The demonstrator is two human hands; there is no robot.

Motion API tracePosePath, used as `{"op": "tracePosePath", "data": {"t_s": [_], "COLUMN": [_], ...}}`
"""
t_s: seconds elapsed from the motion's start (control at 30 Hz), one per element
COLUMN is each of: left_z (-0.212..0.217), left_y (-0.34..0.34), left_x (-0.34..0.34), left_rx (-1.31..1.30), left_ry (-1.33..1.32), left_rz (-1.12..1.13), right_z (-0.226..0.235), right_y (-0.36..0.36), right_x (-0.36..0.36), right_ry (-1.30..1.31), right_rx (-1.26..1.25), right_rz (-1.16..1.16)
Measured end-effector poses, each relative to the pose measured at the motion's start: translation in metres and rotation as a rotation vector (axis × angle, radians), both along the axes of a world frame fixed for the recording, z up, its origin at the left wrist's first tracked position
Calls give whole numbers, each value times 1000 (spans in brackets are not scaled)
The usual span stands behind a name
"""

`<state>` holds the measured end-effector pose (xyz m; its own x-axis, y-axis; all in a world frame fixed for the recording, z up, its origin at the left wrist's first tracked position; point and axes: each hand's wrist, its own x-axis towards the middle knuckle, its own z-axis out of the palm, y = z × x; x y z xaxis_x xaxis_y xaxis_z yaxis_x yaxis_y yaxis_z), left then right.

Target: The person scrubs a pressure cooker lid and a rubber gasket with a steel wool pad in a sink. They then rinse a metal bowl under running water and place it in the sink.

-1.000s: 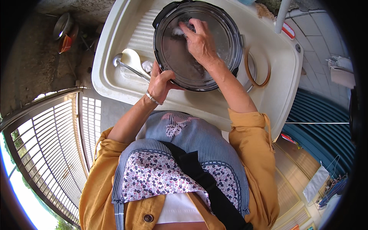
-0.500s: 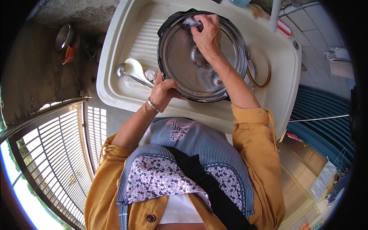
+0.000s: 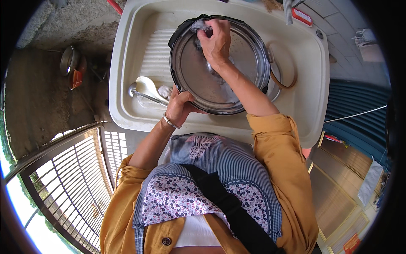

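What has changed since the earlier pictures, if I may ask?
The right hand has moved the soapy scrubber outward on the lid toward its far rim, then leftward. The left hand still grips the lid's near-left edge.

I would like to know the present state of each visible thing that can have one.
Lid: held, inner side showing, wet-looking
Left grip: closed on lid's edge
Right grip: closed around scrubbing wad
Metal ladle: lying in sink
White scoop: lying beside ladle
Red brush: white bristles showing
Sleeves: rolled up
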<state>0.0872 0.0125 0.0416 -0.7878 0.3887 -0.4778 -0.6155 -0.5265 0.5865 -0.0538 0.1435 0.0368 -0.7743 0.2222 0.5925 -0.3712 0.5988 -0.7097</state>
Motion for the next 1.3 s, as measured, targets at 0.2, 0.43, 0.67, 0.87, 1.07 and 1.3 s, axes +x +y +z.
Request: {"op": "tracePosePath", "data": {"t_s": [0.2, 0.43, 0.67, 0.87, 1.07, 1.3], "left_z": [-5, -2, -3, 15, 19, 25], "left_y": [-1, -15, -5, 0, -27, -51], "left_x": [-7, -12, -10, -3, -14, -38], "left_rx": [-8, -82, -175, -281, -429, -353], "left_ry": [43, 100, 97, 179, 356, 353], "left_rz": [-23, 19, 8, 53, 195, 202], "right_z": [7, 9, -6, 0, 12, -116], "right_y": [-19, 34, 27, 79, 150, 211], "right_x": [31, 81, 71, 21, 61, 117], "right_ry": [-9, -369, -158, -180, -150, -512], "right_rx": [-133, 215, 157, 491, -147, 218], "right_rz": [384, 1068, 910, 472, 44, -66]}}
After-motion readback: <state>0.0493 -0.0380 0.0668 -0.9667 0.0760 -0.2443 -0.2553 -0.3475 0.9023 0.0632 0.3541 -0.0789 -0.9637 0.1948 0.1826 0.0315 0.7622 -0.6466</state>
